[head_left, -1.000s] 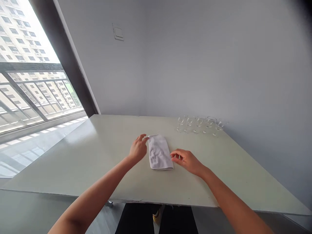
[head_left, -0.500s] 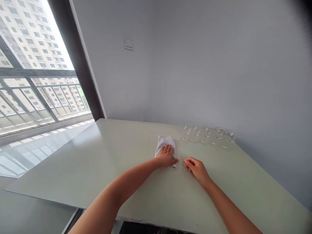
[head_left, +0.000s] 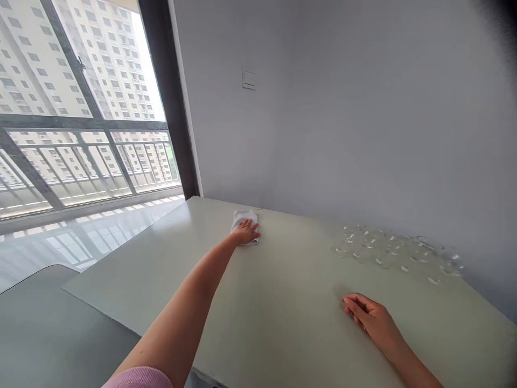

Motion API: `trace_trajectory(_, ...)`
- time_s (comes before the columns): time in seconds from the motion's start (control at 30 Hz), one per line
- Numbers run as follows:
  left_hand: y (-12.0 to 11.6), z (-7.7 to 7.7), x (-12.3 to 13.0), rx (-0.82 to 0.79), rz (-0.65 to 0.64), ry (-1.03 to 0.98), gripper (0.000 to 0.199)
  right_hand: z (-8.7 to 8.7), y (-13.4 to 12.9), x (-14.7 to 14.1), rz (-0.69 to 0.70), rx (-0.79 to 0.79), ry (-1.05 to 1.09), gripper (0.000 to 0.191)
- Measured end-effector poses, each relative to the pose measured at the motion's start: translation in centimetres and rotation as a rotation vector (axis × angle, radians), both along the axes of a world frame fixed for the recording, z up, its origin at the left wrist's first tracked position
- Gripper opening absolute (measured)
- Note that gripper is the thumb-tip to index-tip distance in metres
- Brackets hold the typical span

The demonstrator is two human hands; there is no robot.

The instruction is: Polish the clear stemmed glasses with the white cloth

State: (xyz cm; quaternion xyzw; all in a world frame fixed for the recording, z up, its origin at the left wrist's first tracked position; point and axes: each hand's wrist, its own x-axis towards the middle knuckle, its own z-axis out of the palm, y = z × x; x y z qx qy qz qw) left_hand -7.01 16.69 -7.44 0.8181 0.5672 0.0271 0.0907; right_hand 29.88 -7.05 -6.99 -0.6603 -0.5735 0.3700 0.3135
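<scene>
My left hand (head_left: pixel 246 232) lies flat with its fingers spread on a folded white cloth (head_left: pixel 244 215), near the far edge of the pale green tabletop (head_left: pixel 283 302). Its palm covers part of the cloth. Nearer to me on the right, my right hand (head_left: pixel 369 315) rests low over the table with its fingers curled together, and nothing shows in them. Beyond it, several clear stemmed glasses (head_left: pixel 391 252) stand in a group by the wall, blurred by motion.
A grey wall (head_left: pixel 363 134) with a light switch (head_left: pixel 249 80) borders the table's far and right sides. To the left are a large window (head_left: pixel 97 124) and a shiny floor (head_left: pixel 56 234). A dark grey surface (head_left: pixel 52 323) sits lower at the near left.
My left hand has slid the cloth away from me and to the left. The view has turned, so the glasses and my right hand appear further right. My right hand stays curled.
</scene>
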Motion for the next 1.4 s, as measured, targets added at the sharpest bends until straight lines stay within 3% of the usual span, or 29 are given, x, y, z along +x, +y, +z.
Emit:
trace_trajectory(0.17, -1.7, 0.5, -12.3, 0.014, 0.303, 0.042, 0.068, -0.2, 0.1, 0.1, 0.001, 0.014, 0.015, 0.037)
trace_trajectory(0.37, -9.1, 1.5, -24.8, 0.003, 0.565, 0.102, 0.069, -1.0, 0.1, 0.4, -0.069, 0.076, 0.059, 0.036)
trace_trajectory(0.5, -14.5, 1.4, -30.5, -0.010, 0.690, 0.145, 0.070, -1.1, 0.0, 0.4, -0.135, 0.157, 0.145, 0.037)
trace_trajectory(0.63, -18.8, 0.4, -32.2, 0.005, 0.741, 0.185, 0.068, -0.3, -0.3, -0.1, -0.163, 0.241, 0.207, 0.037)
trace_trajectory(0.7, -20.5, -0.1, -30.8, 0.028, 0.701, 0.188, 0.068, 0.2, -0.3, -0.4, -0.191, 0.292, 0.232, 0.036)
trace_trajectory(0.8, -22.5, -0.6, -26.0, 0.079, 0.578, 0.165, 0.066, 0.8, -0.3, -0.8, -0.228, 0.342, 0.258, 0.033)
trace_trajectory(0.97, -23.8, -0.4, -14.0, 0.153, 0.256, -0.023, 0.059, 1.5, -0.6, -1.3, -0.198, 0.349, 0.236, 0.034)
trace_trajectory(1.1, -23.7, 0.0, -3.0, 0.080, -0.018, -0.238, 0.056, 2.2, -1.3, -1.9, -0.192, 0.366, 0.149, 0.035)
trace_trajectory(1.2, -23.9, -0.4, 5.4, 0.024, -0.065, -0.511, 0.058, 2.8, -2.3, -3.6, -0.124, 0.408, 0.003, 0.035)
trace_trajectory(1.27, -24.2, -0.8, 10.3, -0.042, 0.032, -0.778, 0.050, 3.0, -3.0, -5.5, -0.003, 0.477, -0.142, 0.033)
trace_trajectory(1.33, -24.7, -1.2, 13.9, -0.101, 0.087, -0.952, 0.043, 2.8, -3.5, -7.4, 0.127, 0.565, -0.315, 0.032)
trace_trajectory(1.4, -25.1, -1.1, 15.8, -0.134, 0.194, -1.164, 0.038, 2.1, -3.7, -8.9, 0.230, 0.566, -0.489, 0.038)
